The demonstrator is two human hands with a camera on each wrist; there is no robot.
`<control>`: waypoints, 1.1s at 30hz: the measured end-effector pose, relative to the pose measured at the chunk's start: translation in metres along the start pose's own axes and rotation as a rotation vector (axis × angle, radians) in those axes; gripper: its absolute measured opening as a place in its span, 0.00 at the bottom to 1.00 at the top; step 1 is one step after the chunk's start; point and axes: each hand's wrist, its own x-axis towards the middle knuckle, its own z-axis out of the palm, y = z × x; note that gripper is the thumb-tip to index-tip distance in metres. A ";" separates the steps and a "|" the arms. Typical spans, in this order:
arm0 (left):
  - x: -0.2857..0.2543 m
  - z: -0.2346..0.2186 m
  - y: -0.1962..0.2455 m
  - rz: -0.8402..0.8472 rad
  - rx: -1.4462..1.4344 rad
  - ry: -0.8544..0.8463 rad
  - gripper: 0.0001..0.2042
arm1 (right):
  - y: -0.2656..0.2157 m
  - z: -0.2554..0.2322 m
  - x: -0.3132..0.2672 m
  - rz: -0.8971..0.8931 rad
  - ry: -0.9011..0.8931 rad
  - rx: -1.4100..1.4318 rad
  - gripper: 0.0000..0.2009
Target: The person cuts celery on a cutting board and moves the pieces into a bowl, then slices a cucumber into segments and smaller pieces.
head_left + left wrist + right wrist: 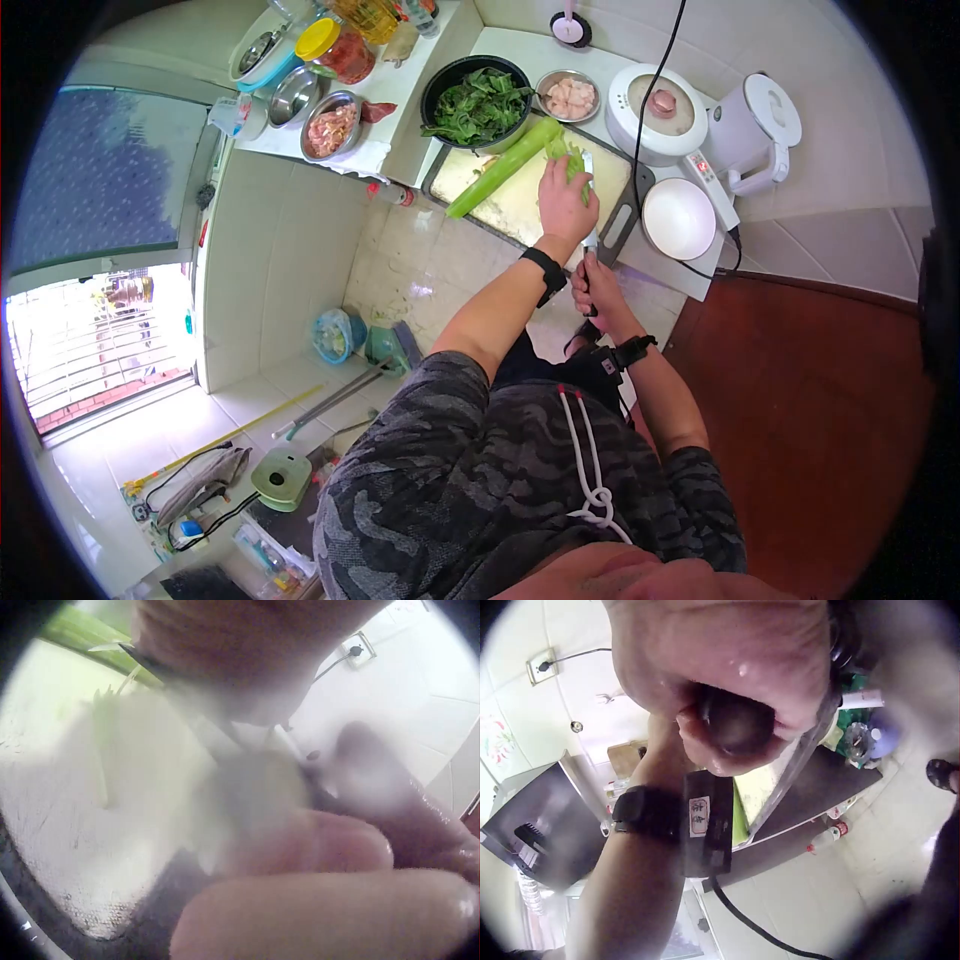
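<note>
Left hand: (pixel 568 200) upper middle of head view, fingers bent over light green pieces (pixel 573 158), holding them beside the blade; much of its own wrist view is blurred.
Right hand: (pixel 598 290) just below it, closed round the black handle of the knife (pixel 589 240); right wrist view shows the round handle end poking out of the fist.
Knife: blade points up the frame, along the right side of the left hand.
Green stalk: (pixel 492 182) long piece lying diagonally on the cutting board (pixel 520 212), left of the left hand.
Board: upper middle, pale face, dark rim, slotted end at right.
Black pot: (pixel 430 88) above the board, full of dark green leaves (pixel 482 105).
Metal bowl: (pixel 595 108) right of pot, pale meat (pixel 570 98) inside.
Right of board: white bowl (pixel 680 220); above it, white cooker (pixel 630 138) with glass lid; white kettle (pixel 748 120) farther right.
Upper left counter: steel bowl (pixel 312 152) of reddish meat (pixel 330 130), yellow-lidded jar (pixel 347 55).
Floor: blue bin (pixel 335 340), left of centre.
</note>
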 end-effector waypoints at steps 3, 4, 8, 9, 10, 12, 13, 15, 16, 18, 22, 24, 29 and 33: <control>-0.003 -0.008 0.010 -0.019 0.013 -0.004 0.11 | 0.000 -0.001 -0.009 -0.018 -0.048 0.014 0.19; -0.003 -0.009 0.012 -0.011 0.015 0.006 0.11 | 0.000 -0.002 -0.011 -0.016 -0.068 0.014 0.19; -0.006 -0.017 0.031 -0.007 0.018 0.018 0.11 | 0.000 -0.005 -0.025 -0.027 -0.083 0.042 0.19; -0.005 -0.020 0.038 -0.004 0.021 0.024 0.11 | -0.002 -0.006 -0.031 -0.035 -0.082 0.046 0.18; -0.006 -0.022 0.045 0.006 0.020 0.030 0.11 | -0.003 -0.007 -0.037 -0.045 -0.081 0.050 0.18; -0.008 -0.022 0.063 0.027 -0.011 0.008 0.11 | -0.008 -0.009 -0.058 -0.063 -0.062 0.071 0.18; -0.010 -0.021 0.074 0.038 -0.016 0.014 0.11 | -0.009 -0.010 -0.069 -0.071 -0.040 0.098 0.18; -0.016 -0.015 0.098 0.068 -0.063 -0.045 0.11 | -0.013 -0.018 -0.093 -0.094 -0.041 0.127 0.18; -0.017 -0.011 0.112 0.078 -0.074 -0.089 0.11 | -0.016 -0.021 -0.106 -0.087 -0.004 0.183 0.18; -0.021 -0.002 0.138 0.108 -0.094 -0.140 0.11 | -0.022 -0.031 -0.128 -0.091 0.032 0.269 0.19; -0.020 0.024 0.175 0.084 -0.115 -0.337 0.12 | -0.043 -0.048 -0.154 -0.085 0.102 0.391 0.19; -0.015 0.045 0.180 0.038 -0.122 -0.452 0.12 | -0.055 -0.052 -0.157 -0.085 0.157 0.391 0.19; 0.004 0.071 0.169 -0.007 -0.207 -0.541 0.13 | -0.069 -0.057 -0.150 -0.029 0.208 0.472 0.19; 0.009 0.097 0.148 -0.067 -0.236 -0.632 0.15 | -0.082 -0.040 -0.156 -0.021 0.304 0.474 0.19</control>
